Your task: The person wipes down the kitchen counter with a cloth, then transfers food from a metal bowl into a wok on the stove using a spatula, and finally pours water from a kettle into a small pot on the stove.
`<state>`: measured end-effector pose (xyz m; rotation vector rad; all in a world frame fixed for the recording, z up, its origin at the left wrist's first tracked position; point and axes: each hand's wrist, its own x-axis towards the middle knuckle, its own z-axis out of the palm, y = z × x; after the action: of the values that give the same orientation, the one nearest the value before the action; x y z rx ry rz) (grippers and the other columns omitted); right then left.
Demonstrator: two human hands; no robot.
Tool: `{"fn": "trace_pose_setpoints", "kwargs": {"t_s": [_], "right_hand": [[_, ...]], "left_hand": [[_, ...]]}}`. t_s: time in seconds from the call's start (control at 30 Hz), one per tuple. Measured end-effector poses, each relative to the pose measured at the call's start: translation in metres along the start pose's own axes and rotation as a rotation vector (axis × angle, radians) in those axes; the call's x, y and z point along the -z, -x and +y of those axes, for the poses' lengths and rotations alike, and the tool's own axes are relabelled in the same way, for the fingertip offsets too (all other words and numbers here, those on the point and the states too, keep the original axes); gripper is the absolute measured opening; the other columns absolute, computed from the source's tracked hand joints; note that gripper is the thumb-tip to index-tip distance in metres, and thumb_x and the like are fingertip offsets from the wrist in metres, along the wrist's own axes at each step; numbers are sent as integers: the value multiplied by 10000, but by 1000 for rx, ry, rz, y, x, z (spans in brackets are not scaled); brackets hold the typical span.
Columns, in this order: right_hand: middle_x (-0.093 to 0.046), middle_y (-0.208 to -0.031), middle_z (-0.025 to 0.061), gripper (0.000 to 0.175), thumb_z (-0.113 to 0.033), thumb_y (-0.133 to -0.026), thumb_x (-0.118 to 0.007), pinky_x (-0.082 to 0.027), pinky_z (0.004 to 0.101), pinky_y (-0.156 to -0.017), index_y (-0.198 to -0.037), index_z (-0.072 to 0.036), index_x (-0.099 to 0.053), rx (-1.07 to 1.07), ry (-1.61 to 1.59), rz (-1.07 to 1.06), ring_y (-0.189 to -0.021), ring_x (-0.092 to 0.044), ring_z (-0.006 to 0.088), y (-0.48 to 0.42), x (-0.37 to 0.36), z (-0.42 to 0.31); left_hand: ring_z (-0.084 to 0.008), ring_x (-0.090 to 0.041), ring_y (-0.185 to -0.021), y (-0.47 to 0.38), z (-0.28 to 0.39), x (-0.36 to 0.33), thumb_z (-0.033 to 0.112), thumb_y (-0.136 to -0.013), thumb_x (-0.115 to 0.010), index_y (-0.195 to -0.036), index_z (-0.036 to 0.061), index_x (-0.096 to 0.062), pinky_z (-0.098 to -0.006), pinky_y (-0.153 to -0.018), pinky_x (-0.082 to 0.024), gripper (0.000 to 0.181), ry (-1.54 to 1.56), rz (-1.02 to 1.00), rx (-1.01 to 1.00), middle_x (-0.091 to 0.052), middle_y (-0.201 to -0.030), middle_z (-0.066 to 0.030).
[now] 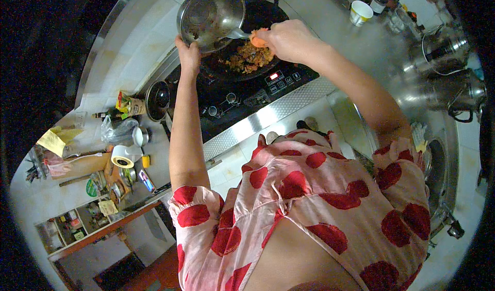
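Note:
My left hand (188,57) grips the rim of a metal bowl (209,14), which is tilted over a dark wok (263,10). My right hand (290,41) is closed around a metal utensil (239,33) that reaches to the bowl's lower edge. Something orange (259,38) shows at my right fingers; whether it is the handle or food, I cannot tell. Below the bowl, browned crumbly food (249,59) lies in the wok. The bowl hides part of the wok and the utensil's far end.
A black cooktop (228,117) with a lit red display carries the wok. A glass lid (157,100) leans at the left wall. Further left are a plastic bag (116,128), a tape roll (125,156) and a phone (147,180). Several steel pots (444,51) and a white cup (361,12) stand right.

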<state>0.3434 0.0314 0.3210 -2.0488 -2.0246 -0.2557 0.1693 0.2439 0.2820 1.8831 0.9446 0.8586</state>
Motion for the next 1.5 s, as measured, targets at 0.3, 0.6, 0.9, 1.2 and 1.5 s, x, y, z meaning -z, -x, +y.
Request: {"fn": "trace_pose_setpoints", "kwargs": {"t_s": [0.3,0.6,0.9,1.2,1.5], "right_hand": [[-611,-700,98,217,-203,-731,-519,-480,424,-538,-935,-170,-587,-5,-42,-76,-660,-603,274,0,6,-2],[-574,-727,100,317,-145,-737,-515,-478,374,-466,-1054,-128,-507,-94,198,362,-597,-587,255,-8,-1,7],[-569,-694,135,221,-179,-757,-522,-471,371,-482,-972,-138,-558,-116,42,289,-604,-580,300,-6,-6,5],[-581,-683,135,298,-170,-752,-524,-467,406,-535,-1047,-131,-545,-46,29,-55,-613,-578,304,5,-2,7],[-588,-674,148,266,-171,-763,-507,-453,419,-531,-1020,-136,-564,-109,37,-215,-594,-583,305,23,14,12]], "left_hand": [[-321,-505,-929,5,2,-4,43,-781,-404,-1193,18,-188,-424,-663,-530,467,227,-82,59,-385,-1096,-194],[-329,-522,-909,16,24,-14,55,-780,-421,-1163,28,-200,-414,-605,-539,443,290,-123,215,-387,-1093,-207],[-312,-485,-966,8,11,-8,5,-724,-451,-1135,-53,-233,-340,-834,-380,469,-159,43,0,-447,-1054,-227],[-380,-439,-1039,15,-1,-19,-2,-734,-469,-1207,-40,-193,-372,-881,-345,548,-444,97,-255,-427,-1115,-258],[-389,-444,-1041,26,12,-22,-11,-732,-464,-1253,34,-167,-393,-878,-355,602,-423,125,-257,-367,-1202,-246]]}}
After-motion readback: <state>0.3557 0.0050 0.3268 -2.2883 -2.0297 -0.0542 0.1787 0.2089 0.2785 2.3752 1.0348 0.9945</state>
